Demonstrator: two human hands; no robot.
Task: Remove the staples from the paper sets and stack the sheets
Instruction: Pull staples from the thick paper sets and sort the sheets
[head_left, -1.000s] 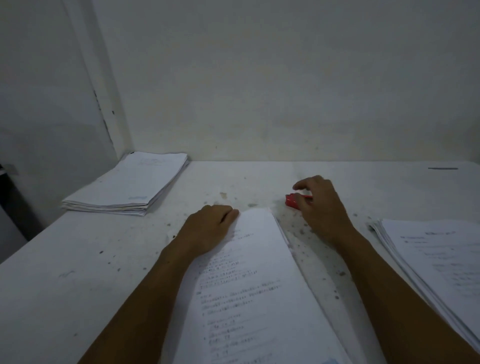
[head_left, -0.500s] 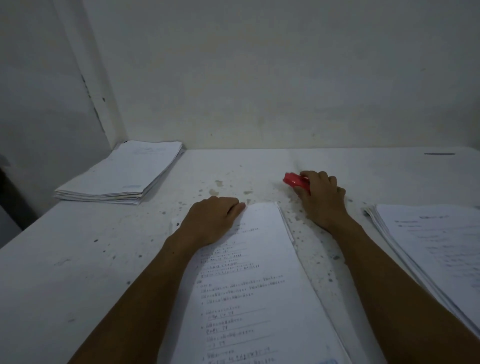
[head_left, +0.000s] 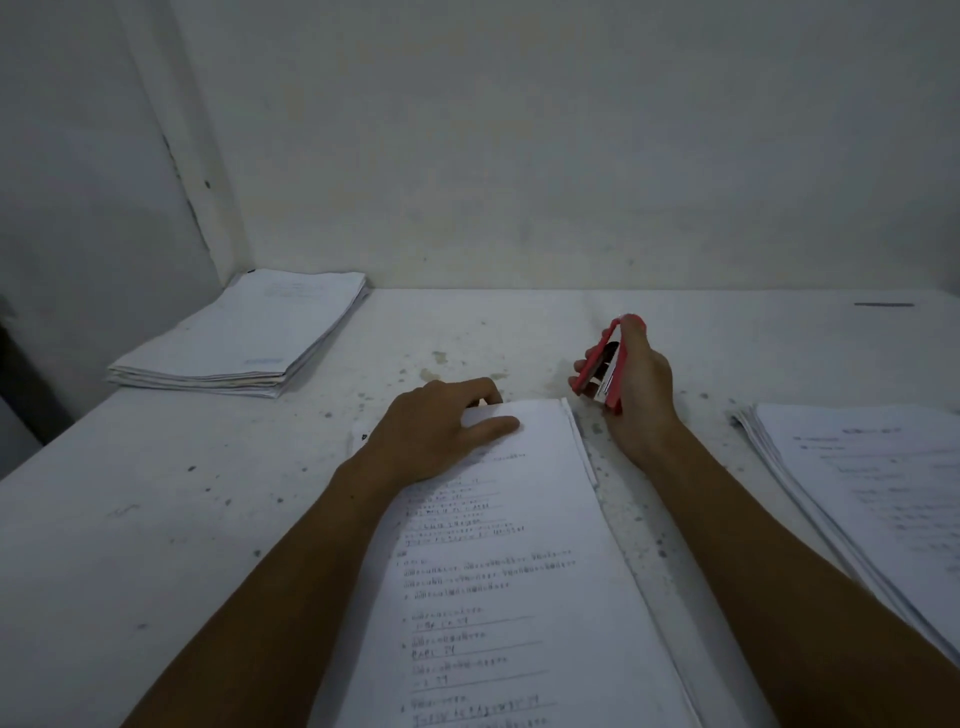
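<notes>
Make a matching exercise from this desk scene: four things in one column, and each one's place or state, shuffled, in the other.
Things:
1. red staple remover
2. left hand
3. far paper stack
4. right paper pile

Places or states:
A. at the table's right edge
B. gripped in the right hand
C. in the far left corner by the wall
D. resting on the top corner of the middle paper set

Pairs: 1-B, 2-D, 3-C, 4-A

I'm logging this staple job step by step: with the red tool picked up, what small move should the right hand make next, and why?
Probably bring the red staple remover, gripped in the right hand, over to the top-left corner of the paper set. The left hand already presses on that corner, and the tool is off the table just beside the set's top edge. The staple itself cannot be seen.
</notes>
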